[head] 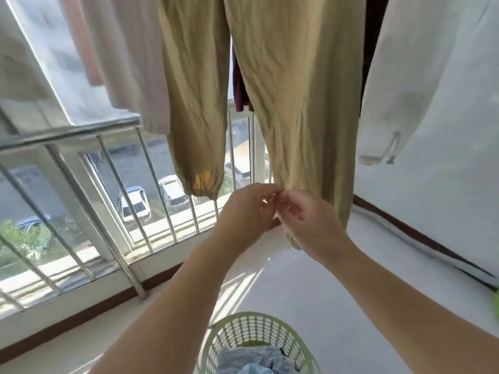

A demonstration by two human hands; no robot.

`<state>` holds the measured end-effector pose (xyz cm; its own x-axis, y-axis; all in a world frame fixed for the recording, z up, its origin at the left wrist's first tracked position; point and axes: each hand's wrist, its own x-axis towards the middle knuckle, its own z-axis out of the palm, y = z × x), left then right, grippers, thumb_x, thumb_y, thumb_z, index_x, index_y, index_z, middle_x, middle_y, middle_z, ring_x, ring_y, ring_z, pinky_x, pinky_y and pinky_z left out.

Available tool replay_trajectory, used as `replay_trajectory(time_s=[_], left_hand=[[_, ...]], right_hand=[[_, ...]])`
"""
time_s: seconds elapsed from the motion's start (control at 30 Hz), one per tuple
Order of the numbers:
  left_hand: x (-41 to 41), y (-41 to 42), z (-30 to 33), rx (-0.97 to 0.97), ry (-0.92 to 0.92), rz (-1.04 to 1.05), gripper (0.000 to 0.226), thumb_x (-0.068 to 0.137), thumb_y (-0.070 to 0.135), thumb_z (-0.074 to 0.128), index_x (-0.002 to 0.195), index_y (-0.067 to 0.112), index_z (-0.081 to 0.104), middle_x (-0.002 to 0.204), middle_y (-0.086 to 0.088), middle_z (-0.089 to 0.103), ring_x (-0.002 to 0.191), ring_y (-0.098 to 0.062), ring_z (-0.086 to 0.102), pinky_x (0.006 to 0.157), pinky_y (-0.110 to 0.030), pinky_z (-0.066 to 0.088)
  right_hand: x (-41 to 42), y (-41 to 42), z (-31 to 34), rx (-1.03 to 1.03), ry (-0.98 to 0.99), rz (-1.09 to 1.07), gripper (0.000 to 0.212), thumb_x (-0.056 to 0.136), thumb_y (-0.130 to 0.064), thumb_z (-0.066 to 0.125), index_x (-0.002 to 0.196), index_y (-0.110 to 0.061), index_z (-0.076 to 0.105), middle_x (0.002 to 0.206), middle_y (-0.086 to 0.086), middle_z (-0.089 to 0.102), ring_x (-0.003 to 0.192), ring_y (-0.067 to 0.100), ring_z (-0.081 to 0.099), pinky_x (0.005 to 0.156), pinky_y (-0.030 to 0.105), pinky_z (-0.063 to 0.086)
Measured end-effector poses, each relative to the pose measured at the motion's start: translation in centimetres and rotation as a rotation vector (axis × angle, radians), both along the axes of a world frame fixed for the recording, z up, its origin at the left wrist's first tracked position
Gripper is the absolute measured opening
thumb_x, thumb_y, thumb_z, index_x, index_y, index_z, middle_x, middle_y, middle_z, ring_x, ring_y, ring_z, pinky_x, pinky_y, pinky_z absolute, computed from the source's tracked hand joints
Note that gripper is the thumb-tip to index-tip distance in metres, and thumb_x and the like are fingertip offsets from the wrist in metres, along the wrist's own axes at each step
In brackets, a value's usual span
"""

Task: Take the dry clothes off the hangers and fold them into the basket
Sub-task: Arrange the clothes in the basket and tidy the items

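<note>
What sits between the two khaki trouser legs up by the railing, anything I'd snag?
In the head view, a dark red garment hangs in the gap between the left trouser leg and right trouser leg, behind them; below it only railing bars and window show.

Sunlight streamed through a barred metal railing [116, 168] and window [151, 184] onto the white floor [310, 279], with cars [135, 203] parked below and a white wall [437, 211] alongside.

— What stands on the floor [310, 287]?
— A green perforated laundry basket [237, 336], at the near edge, with blue clothes [251, 360] piled inside.
— And the floor itself?
— White, striped with sunlight near the railing [151, 195].
</note>
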<state>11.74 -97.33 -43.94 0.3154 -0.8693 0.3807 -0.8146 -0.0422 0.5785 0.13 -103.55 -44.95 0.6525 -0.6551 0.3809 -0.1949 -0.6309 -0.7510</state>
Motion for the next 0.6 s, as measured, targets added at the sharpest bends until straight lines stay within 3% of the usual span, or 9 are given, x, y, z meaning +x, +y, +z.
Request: replay_trajectory(time_s=[0.1, 0.2, 0.47, 0.6], left_hand=[[-0.8, -0.3, 5.0, -0.119, -0.069, -0.041, 0.026, 0.091, 0.009, 0.050, 0.109, 0.016, 0.067, 0.100, -0.002, 0.069, 0.087, -0.016, 0.062, 0.082, -0.026, 0.048], [-1.6, -1.2, 9.5, -0.227, -0.147, -0.084, 0.028, 0.091, 0.009, 0.050, 0.114, 0.017, 0.065, 0.103, 0.002, 0.069, 0.088, -0.010, 0.062, 0.081, -0.015, 0.045], [-4.0, -5.3, 20.6, -0.387, -0.370, -0.146, 0.026, 0.092, 0.013, 0.048, 0.107, 0.025, 0.065, 0.098, 0.010, 0.067, 0.089, -0.008, 0.060, 0.083, -0.031, 0.049], [-4.6, -8.6, 25.9, -0.494, -0.572, -0.101, 0.027, 0.093, 0.010, 0.044, 0.108, 0.025, 0.061, 0.112, 0.014, 0.060, 0.110, -0.005, 0.047, 0.091, -0.020, 0.039]], right_hand=[[-0.9, -0.2, 4.8, -0.130, -0.081, -0.010, 0.015, 0.094, -0.016, 0.052, 0.097, -0.026, 0.063, 0.081, -0.019, 0.060, 0.080, 0.000, 0.060, 0.068, 0.004, 0.043], [-1.9, -1.2, 9.3, -0.232, -0.151, -0.064, 0.015, 0.093, -0.015, 0.052, 0.098, -0.022, 0.065, 0.083, -0.013, 0.059, 0.075, 0.001, 0.057, 0.068, 0.007, 0.042], [-4.2, -5.8, 19.7, -0.518, -0.282, -0.188, 0.019, 0.089, -0.009, 0.056, 0.085, -0.024, 0.068, 0.076, -0.010, 0.057, 0.074, 0.001, 0.053, 0.065, 0.006, 0.039], [-4.8, -9.2, 25.4, -0.677, -0.316, -0.257, 0.025, 0.088, -0.010, 0.058, 0.080, -0.033, 0.060, 0.076, -0.011, 0.054, 0.069, -0.001, 0.052, 0.063, 0.005, 0.037]])
